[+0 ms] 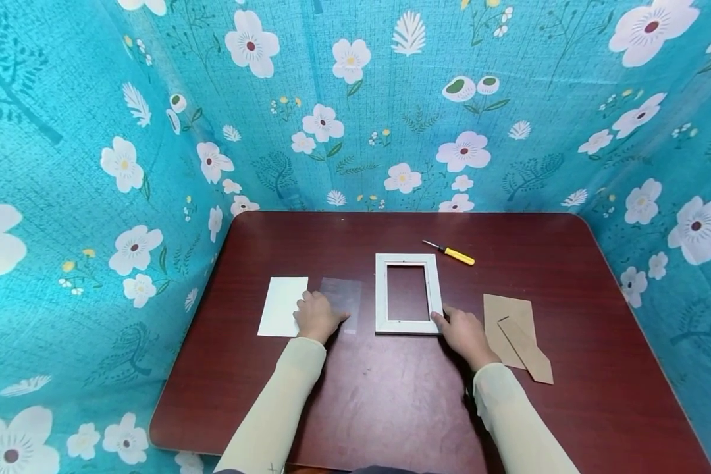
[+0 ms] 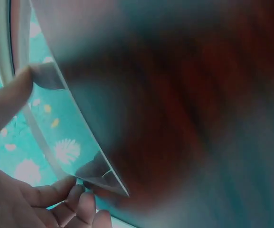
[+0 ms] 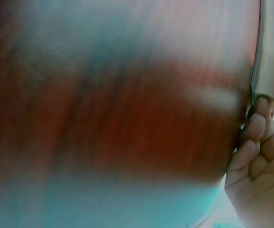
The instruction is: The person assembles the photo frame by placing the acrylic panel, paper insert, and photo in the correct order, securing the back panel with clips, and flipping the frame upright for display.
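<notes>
The right hand [image 1: 465,334] pinches the frame [image 1: 382,293], long axis running away, by its near right corner; leftward, the left hand [image 1: 318,317] touches the clear sheet [image 1: 345,293], grip unclear.

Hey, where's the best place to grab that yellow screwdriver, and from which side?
Probably the yellow handle, coming from the right with the right hand once it releases the white frame: the screwdriver lies flat, its thick handle angled right, clear of the frame, its thin metal shaft pointing left.
</notes>
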